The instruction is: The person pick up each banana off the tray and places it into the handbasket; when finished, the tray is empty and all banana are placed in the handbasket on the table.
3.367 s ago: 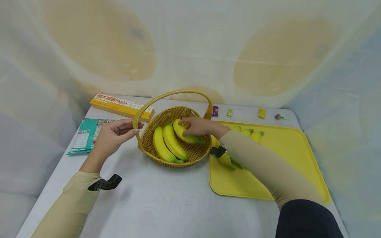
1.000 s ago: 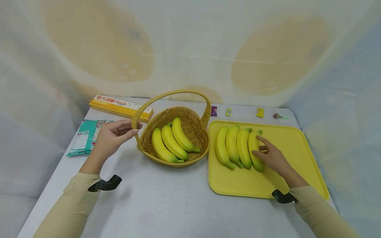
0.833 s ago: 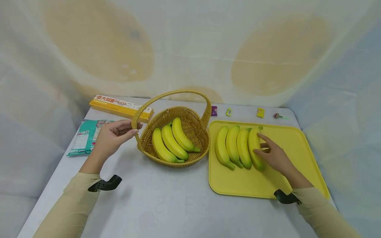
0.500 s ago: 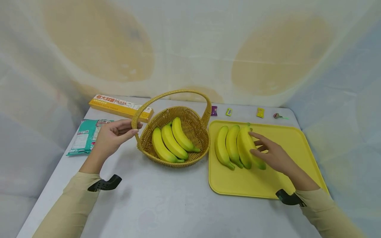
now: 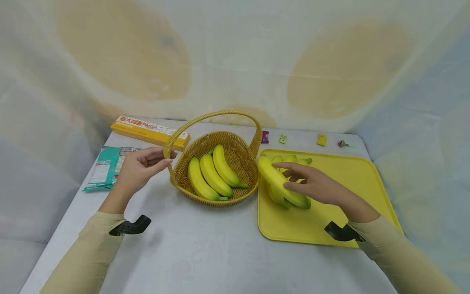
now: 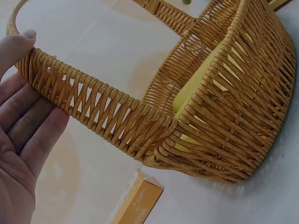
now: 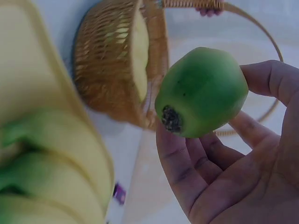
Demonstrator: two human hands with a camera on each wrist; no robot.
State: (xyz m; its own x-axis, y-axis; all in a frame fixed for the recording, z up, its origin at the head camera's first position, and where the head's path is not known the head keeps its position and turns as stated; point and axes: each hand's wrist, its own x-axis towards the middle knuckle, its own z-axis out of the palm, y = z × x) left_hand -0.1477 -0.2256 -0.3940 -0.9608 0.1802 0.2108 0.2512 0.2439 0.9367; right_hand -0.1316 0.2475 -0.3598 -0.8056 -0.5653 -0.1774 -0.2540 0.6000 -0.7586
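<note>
My left hand [image 5: 141, 167] pinches the handle [image 6: 93, 102] of a wicker basket [image 5: 235, 200] between thumb and fingers, at its left side. Three bananas [image 5: 211, 175] lie side by side inside, to the left of the basket's bottom. My right hand [image 5: 315, 183] holds another banana [image 5: 280, 181] by its middle, thumb on one side and fingers on the other. It is lifted over the left part of a yellow tray [image 5: 341, 175], close to the basket's right rim. Its green end [image 7: 201, 93] faces the right wrist camera. Several bananas [image 7: 56, 158] on the tray are partly hidden beneath it.
Behind the basket lies a pasta box [image 5: 147, 131]; a teal packet [image 5: 106, 167] is at the far left, beyond my left hand. Along the back edge are a purple candy [image 5: 265, 137], two yellow wrapped candies [image 5: 321, 139] and a lollipop [image 5: 343, 143].
My right hand has picked up the rightmost banana from the tray's row and carried it left toward the basket. The left hand has stayed on the handle.
</note>
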